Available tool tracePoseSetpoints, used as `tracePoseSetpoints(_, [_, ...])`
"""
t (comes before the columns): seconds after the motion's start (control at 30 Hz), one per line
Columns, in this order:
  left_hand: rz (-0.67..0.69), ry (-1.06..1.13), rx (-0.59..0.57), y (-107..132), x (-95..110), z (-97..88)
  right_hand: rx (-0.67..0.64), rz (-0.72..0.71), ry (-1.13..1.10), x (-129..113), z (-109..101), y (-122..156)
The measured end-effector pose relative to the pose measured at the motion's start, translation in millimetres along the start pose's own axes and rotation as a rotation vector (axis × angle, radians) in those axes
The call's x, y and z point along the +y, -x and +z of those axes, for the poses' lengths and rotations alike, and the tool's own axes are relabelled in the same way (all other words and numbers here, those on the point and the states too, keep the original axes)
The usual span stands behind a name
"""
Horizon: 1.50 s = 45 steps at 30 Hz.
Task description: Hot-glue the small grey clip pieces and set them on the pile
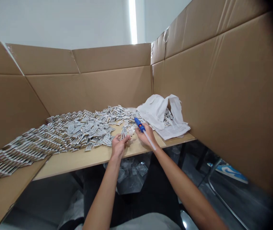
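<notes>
My left hand (119, 144) rests near the table's front edge, fingers pinched on a small grey-white flat part (124, 134). My right hand (146, 135) is closed around a pen-like tool (143, 130) with a blue tip and a clear shaft that runs back over my wrist. The blue tip points up and away, toward the pile. Both hands sit close together, just in front of a wide heap of the same small parts (88, 127).
Rows of stacked parts (18, 150) run along the left of the wooden table (79, 159). A white plastic bag (161, 113) with more parts lies at the right. Tall cardboard walls (222, 95) enclose the table. Clear bags (131, 172) lie on the floor underneath.
</notes>
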<state>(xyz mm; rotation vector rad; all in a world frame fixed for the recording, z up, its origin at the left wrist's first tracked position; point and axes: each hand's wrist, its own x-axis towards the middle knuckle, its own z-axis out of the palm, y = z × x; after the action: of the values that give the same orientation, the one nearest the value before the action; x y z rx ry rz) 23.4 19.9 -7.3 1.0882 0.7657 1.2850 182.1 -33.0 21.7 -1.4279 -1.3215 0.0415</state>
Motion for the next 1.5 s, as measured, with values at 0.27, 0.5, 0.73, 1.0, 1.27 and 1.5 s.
tracePoseSetpoints(0.27, [-0.006,0.045,-0.080,6.0,7.1,4.7,-0.141,-0.014,-0.238,1.8,1.4,-1.6])
tracePoseSetpoints(0.5, [0.024,-0.069,-0.254,8.0,2.9,1.8,-0.169,-0.185,-0.142,-7.7,-13.4,-1.3])
tracePoseSetpoints(0.73, [0.050,-0.184,-0.413,13.4,7.8,3.3,-0.209,-0.248,-0.044,-11.1,-11.3,0.4])
tracePoseSetpoints(1.0, [0.033,-0.213,-0.439,10.0,4.9,0.3,-0.229,-0.260,-0.035,-7.1,-7.3,0.5])
tracePoseSetpoints(1.27, [0.037,-0.205,-0.445,11.7,6.4,1.1,-0.225,-0.238,-0.030,-7.6,-5.2,1.2])
tracePoseSetpoints(1.5, [0.035,-0.191,-0.417,9.5,1.7,0.7,-0.219,-0.328,0.001,-5.8,4.6,4.5])
